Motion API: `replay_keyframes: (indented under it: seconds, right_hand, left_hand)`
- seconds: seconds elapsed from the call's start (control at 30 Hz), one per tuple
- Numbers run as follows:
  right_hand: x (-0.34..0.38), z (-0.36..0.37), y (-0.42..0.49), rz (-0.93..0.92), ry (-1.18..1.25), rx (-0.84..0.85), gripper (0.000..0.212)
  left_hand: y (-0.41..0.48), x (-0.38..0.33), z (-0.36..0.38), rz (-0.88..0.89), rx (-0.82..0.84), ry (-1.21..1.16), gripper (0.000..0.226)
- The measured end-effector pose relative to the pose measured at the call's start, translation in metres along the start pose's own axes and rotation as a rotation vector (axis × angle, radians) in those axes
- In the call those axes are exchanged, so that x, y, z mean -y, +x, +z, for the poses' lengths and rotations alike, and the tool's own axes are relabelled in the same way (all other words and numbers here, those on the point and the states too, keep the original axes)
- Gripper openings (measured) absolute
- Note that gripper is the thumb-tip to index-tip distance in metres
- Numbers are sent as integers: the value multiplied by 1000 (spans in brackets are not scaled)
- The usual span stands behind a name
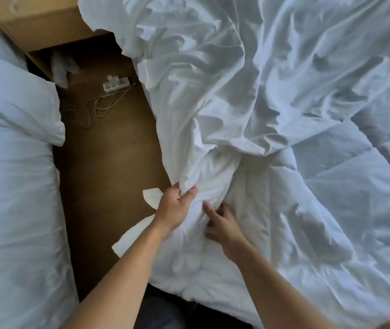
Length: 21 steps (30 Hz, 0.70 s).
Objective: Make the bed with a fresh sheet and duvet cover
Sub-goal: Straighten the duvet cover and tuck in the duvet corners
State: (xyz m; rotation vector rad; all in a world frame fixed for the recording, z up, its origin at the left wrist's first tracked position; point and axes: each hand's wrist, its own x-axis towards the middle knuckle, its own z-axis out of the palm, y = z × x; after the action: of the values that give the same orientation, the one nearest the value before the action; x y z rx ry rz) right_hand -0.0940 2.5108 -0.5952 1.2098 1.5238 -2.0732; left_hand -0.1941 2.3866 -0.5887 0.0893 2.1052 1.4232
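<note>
Scene: A person stands at the corner of a bed, both bare forearms reaching down into white bedding.
Left hand: The left hand [175, 210] grips a bunched ridge of the duvet cover [213, 91], thumb on top and fingers [177, 187] clamped round the cloth at the bed's left edge.
Right hand: The right hand [222, 224] sits just beside the left, its fingers bent into the same folds with the tips partly buried. Whether they clamp the cloth or only press it cannot be told.
Duvet cover: Crumpled and loose, it is heaped across the upper part of the bed and narrows to a gathered neck at the hands.
What it holds: The quilted duvet [331, 186] lies bare to the right and below the hands. Its corner meets the cover's gathered end at the hands, but how much is inside is hidden by the folds.
Ties: Two white fabric strips [151, 197] hang at the left wrist, over the floor.
Floor: A brown floor [108, 174] runs between the two beds, with a white power strip [115, 84] holding plugs and a thin looped cable [103, 105] beside it.
Nightstand: A wooden nightstand [44, 22] stands at top left. Its open lower compartment holds a pale crumpled item [62, 65], too dim to name.
Second bed: A second bed [11, 162] in white fills the left edge.
</note>
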Motion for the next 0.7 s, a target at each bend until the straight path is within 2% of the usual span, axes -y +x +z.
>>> replay_keyframes:
  seconds: [0.07,0.13,0.23,0.3,0.37,0.43,0.47,0.53,0.57,0.63,0.7]
  right_hand:
    - [8,9,4,-114,188,-6,61]
    - [25,17,7,-229,190,-31,47]
    - [47,22,-10,-352,-104,-71,51]
    - [64,16,-27,-412,-239,-68,58]
    - [86,2,-41,-416,-406,-108,61]
    - [111,-17,-51,-402,-542,-139,62]
    - [122,-26,-55,-411,-600,-133,60]
    - [143,-43,-59,-462,-754,-167,58]
    - [152,-53,-59,-490,-835,-225,59]
    - [170,-77,-58,-515,-953,-375,59]
    - [186,-102,-47,-410,-1160,-406,57]
  left_hand:
    - [-10,-15,-1,-11,68,-39,22]
    - [-19,-31,-4,21,60,34,29]
    - [-26,-52,-21,96,-59,255,48]
    - [-31,-71,-29,135,-83,292,54]
    - [-42,-94,-33,107,-70,109,55]
    - [-50,-116,-36,51,-126,-128,51]
    - [-53,-125,-38,56,-182,-166,48]
    - [-63,-141,-42,146,-239,-91,49]
    - [-70,-148,-43,200,-202,-45,50]
    - [-82,-157,-51,279,-23,-13,47]
    - [-89,-167,-74,280,108,-72,42]
